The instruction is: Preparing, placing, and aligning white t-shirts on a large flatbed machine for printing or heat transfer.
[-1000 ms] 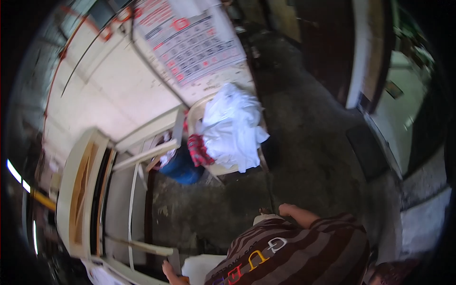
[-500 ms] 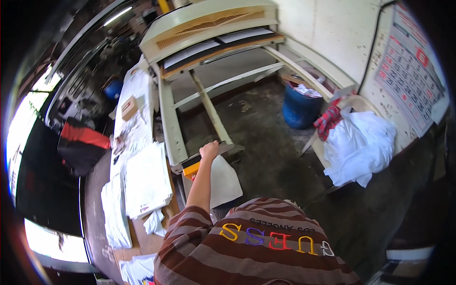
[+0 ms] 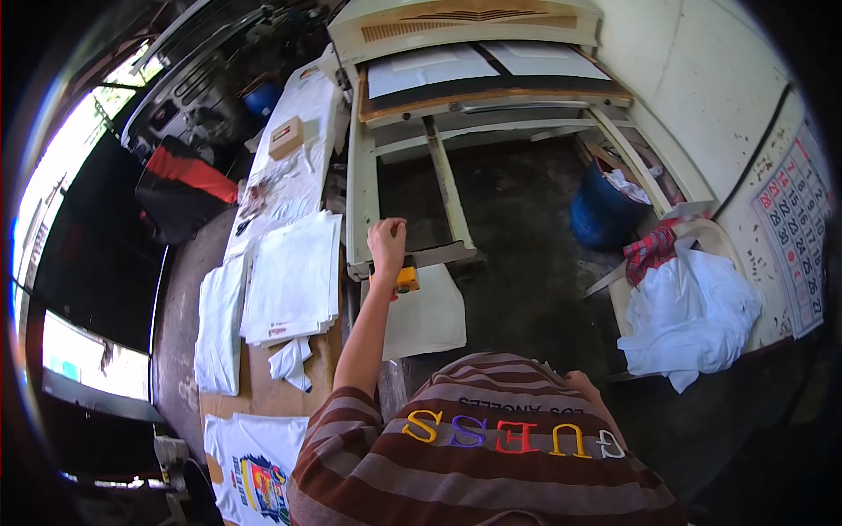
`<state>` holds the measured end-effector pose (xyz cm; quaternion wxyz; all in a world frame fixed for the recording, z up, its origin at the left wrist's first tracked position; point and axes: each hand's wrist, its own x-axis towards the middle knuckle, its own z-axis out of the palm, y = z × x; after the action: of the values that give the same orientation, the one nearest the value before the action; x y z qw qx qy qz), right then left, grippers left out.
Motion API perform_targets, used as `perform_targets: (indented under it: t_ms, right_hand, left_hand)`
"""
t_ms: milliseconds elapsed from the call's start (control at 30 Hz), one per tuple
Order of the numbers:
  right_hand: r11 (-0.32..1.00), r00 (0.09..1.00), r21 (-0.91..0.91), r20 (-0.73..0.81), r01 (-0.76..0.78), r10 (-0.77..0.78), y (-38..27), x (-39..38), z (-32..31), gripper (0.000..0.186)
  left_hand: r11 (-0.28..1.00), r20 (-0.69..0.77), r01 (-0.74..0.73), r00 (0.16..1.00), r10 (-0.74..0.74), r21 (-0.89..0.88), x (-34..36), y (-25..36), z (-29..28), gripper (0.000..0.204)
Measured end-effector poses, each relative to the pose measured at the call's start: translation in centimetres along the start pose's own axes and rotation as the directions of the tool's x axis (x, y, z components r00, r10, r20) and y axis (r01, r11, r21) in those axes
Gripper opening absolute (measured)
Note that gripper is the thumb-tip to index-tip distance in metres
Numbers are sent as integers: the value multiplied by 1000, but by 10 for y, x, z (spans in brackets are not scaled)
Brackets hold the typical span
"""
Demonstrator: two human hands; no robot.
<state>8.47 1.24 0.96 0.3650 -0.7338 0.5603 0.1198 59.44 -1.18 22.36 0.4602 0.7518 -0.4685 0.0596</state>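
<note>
My left hand (image 3: 387, 248), fingers curled closed, is at the near left corner of a cream metal machine frame (image 3: 361, 202), above a small yellow box (image 3: 408, 280). What the fingers hold, if anything, is hidden. Only a small part of my right hand (image 3: 579, 382) shows, low beside my striped shirt; its fingers cannot be made out. Farther off, a flat black bed (image 3: 412, 92) edged in wood carries white sheets (image 3: 542, 60) under the machine's cream hood (image 3: 478, 19).
On the long table to the left lie a stack of white sheets (image 3: 292, 280), folded white cloth (image 3: 219, 329), a printed white shirt (image 3: 254, 469) and a cardboard box (image 3: 286, 138). To the right stand a blue drum (image 3: 605, 210) and a heap of white cloth (image 3: 693, 307).
My left hand has shifted from the bar at the frame's near end to its left corner. More of the bed and sheets shows below the hood. Part of my right hand has come into view.
</note>
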Motion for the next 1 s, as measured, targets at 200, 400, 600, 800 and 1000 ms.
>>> perform_targets:
  t_ms: [200, 400, 600, 800, 1000]
  right_hand:
    - [999, 999, 12, -2, 50, -50, 10, 24, -1, 27]
    - [997, 999, 75, -34, 0, 2, -11, 2, 0, 22]
    - [977, 990, 177, -62, -117, 130, -6, -25, 16, 25]
    - [895, 911, 294, -142, -335, 388, 15, -89, 30, 27]
    - [608, 739, 506, 91, -612, 668, 18, -138, 41, 20]
  left_hand:
    - [987, -161, -10, 986, 36, 158, 60, -27, -24, 13]
    - [953, -215, 201, 965, -152, 227, 131, -46, -12, 19]
    - [842, -145, 379, 925, -350, 384, 170, -54, 12, 24]
    - [782, -89, 274, 958, -272, 560, 175, -43, 46, 24]
    - [697, -71, 431, 873, -482, 573, 179, -55, 72, 38]
